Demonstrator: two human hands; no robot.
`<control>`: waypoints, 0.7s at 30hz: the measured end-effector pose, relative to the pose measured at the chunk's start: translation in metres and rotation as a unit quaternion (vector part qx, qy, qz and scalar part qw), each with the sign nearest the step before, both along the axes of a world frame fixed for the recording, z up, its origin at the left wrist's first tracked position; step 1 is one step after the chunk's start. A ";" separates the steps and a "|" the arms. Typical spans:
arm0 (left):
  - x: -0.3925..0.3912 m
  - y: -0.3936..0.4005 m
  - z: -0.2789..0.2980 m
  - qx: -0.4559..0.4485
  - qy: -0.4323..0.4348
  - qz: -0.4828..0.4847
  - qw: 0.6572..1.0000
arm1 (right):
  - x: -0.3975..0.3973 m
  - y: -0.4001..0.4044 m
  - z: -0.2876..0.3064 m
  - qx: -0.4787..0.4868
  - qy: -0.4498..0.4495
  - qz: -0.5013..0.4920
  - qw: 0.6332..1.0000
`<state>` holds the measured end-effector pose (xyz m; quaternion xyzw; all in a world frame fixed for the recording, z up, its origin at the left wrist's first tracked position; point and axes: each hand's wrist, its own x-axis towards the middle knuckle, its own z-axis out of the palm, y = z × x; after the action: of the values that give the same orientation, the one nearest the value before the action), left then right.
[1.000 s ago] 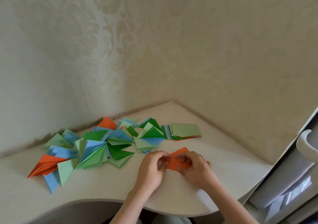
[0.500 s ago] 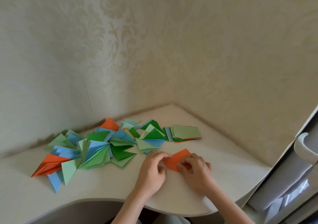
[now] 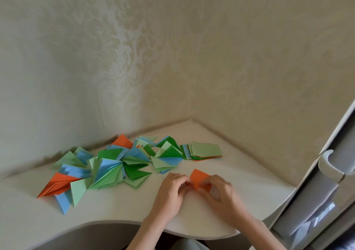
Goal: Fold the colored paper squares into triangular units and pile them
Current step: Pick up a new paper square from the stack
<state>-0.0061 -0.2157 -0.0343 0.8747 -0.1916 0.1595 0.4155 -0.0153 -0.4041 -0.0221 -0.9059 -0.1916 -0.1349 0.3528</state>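
**Creasing the orange sheet**

Head view: we pin the orange sheet [image 3: 198, 178] flat on the desk [image 3: 115, 211] so the crease sets sharply. Our left hand [image 3: 171, 190] pinches its left edge with curled fingers; our right hand [image 3: 221, 192] curls over its right part and holds it down. The finished units [image 3: 107, 169] lie spread to the left, clear of the work. The unfolded stack [image 3: 205, 151] sits just behind, within reach for the next sheet.
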 end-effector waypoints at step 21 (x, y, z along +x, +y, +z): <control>0.013 -0.013 -0.011 0.081 -0.002 0.094 0.992 | 0.008 0.007 -0.022 0.008 -0.024 -0.091 0.995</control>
<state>0.0070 -0.2288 -0.0455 0.9193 -0.1214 0.1834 0.3264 -0.0074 -0.3968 -0.0443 -0.9131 -0.1153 -0.1899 0.3418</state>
